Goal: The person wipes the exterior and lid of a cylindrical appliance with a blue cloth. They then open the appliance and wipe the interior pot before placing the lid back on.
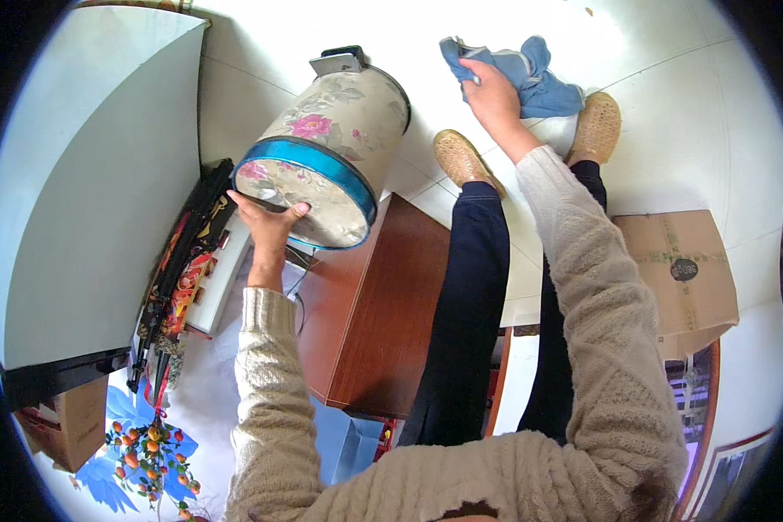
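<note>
A cylindrical pedal bin (pixel 333 124) with a floral pattern and a shiny blue rim is on my left side. Its round lid (pixel 300 196) faces me, and the metal foot pedal (pixel 337 62) juts out at the far end. My left hand (pixel 267 218) grips the lid's edge, thumb on the floral top and fingers at the rim. On the right, a crumpled blue cloth (pixel 551 94) with pale edging is held in my right hand (pixel 492 94), low above the floor near my shoes. Part of the cloth is hidden behind that hand.
A reddish-brown wooden cabinet (pixel 391 313) stands beside my legs. To the right sits a cardboard box (pixel 675 267). A large pale grey appliance or cabinet (pixel 98 189) fills the left, with folded umbrellas (pixel 183 261) beside it. Ornamental orange fruits (pixel 153 447) hang lower left. The floor (pixel 672 130) is pale tile.
</note>
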### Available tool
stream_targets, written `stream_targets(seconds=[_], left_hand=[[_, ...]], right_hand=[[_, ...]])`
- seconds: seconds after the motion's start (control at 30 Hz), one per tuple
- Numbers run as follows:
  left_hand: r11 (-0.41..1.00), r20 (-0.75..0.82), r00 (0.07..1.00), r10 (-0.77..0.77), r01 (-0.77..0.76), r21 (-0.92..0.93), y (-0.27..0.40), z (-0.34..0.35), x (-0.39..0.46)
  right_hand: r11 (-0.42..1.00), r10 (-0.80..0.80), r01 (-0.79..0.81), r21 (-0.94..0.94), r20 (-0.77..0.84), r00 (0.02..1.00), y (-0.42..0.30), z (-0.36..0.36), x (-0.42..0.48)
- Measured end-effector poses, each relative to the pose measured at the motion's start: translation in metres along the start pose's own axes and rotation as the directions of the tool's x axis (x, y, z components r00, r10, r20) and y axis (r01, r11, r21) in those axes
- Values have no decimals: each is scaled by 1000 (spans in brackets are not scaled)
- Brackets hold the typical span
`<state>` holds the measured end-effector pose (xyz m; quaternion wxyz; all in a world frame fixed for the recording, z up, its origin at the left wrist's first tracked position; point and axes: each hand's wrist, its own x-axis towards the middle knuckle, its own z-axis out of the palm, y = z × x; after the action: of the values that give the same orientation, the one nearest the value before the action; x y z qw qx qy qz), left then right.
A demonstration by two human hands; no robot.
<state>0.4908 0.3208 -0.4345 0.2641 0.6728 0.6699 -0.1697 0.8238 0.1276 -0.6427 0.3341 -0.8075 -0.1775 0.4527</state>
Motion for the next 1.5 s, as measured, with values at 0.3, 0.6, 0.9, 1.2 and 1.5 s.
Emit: stream_targets(seconds=[0.3,0.6,0.9,1.2,1.5], left_hand=[[904,157,971,-181,227,-362,26,20,-28],[969,7,986,-169,167,-180,12,30,-27],[973,12,973,-229,229,-8,-1,27,-32],[991,-19,992,-125,124,-50,-4,30,-27],[977,11,977,-214,214,15,11,26,-33]], right_hand=[[964,-237,234,125,14,971,-55,95,47],[908,-208,352,-228,485,849,-62,122,64],[642,295,-550,534,490,820,-14,36,57],[932,-48,206,-297,464,885,-75,129,72],[827,365,-61,-559,451,814,-14,86,52]])
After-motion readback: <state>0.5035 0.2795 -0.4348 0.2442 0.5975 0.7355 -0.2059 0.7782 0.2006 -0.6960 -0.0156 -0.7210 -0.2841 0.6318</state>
